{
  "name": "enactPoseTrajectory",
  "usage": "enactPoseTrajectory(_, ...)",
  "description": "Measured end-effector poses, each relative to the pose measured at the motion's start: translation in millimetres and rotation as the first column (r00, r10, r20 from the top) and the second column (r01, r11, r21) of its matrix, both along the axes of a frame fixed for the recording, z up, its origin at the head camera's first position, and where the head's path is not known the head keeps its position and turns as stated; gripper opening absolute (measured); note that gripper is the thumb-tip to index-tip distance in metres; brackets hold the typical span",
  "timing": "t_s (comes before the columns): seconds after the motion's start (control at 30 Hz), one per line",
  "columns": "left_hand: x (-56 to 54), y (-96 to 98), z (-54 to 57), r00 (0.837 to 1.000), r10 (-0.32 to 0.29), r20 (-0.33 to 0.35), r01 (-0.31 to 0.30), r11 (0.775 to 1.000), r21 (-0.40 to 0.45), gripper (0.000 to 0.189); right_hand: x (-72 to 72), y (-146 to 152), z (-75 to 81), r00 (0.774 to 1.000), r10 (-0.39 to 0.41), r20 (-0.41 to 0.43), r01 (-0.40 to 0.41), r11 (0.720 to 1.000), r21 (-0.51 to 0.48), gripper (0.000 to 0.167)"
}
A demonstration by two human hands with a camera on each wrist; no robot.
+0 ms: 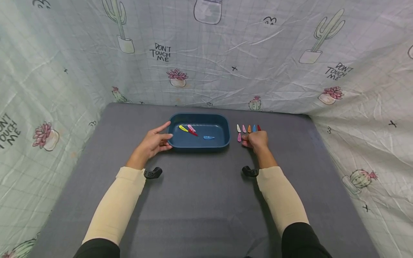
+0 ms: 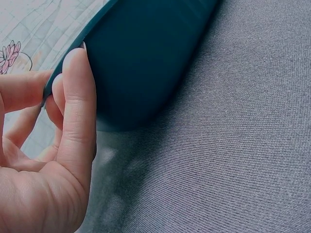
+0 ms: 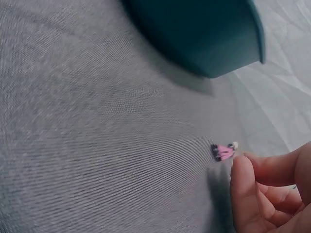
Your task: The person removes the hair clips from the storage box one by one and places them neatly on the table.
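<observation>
My left hand holds the left end of the dark blue tray. In the left wrist view, the thumb lies against the tray's outer wall near the rim. Inside the tray are a yellow hair clip, a pink one, a red one and a blue one. Right of the tray, my right hand is low over the cloth, its thumb and index fingertips together beside a pink hair clip. Whether anything is between those fingertips is hidden.
Behind the right hand runs a row of hair clips: white, pink, orange, blue and red. The hand may cover others. Grey cloth covers the table. A cactus-print curtain hangs around its back and sides.
</observation>
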State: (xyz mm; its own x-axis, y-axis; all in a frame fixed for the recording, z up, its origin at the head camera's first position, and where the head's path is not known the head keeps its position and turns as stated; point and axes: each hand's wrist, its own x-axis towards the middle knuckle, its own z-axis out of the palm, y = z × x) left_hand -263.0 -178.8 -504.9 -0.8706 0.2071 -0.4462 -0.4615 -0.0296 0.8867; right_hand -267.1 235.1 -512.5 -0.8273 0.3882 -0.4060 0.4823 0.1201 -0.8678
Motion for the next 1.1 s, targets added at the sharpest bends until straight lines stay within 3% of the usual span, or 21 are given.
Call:
enactPoseTrajectory(0.23,0.4,-1.7,-1.9,1.0,0.007,0.008,-0.007,1.0,-0.001,0.068,5.7,-17,22.1,0.991,0.094,-0.091,-0.093,0.996,0.013,0.018)
enactPoseTrajectory(0.4,0.9,-2.8,-4.5,1.0,0.011,0.011,-0.011,1.0,0.006,0.067,11.5,-38,41.3,0.97,0.187,-0.158,-0.185,0.982,0.025,0.019)
enactPoseTrajectory(0.53,0.6,-3.1,-5.6,1.0,0.015,0.008,-0.015,1.0,0.008,0.067,13.9,-58,50.9,0.948,0.269,-0.172,-0.278,0.96,-0.032,0.024)
enactPoseTrajectory(0.77,-0.8,-0.5,-5.3,1.0,0.018,0.007,-0.018,1.0,0.015,0.067,10.4,-88,47.8,0.921,0.35,-0.169,-0.371,0.922,-0.113,0.023)
enactPoseTrajectory(1.1,-2.3,0.3,-3.1,1.0,0.005,-0.001,-0.005,1.0,0.007,0.067,-1.2,-115,45.3,0.894,0.439,-0.09,-0.445,0.893,-0.069,0.029)
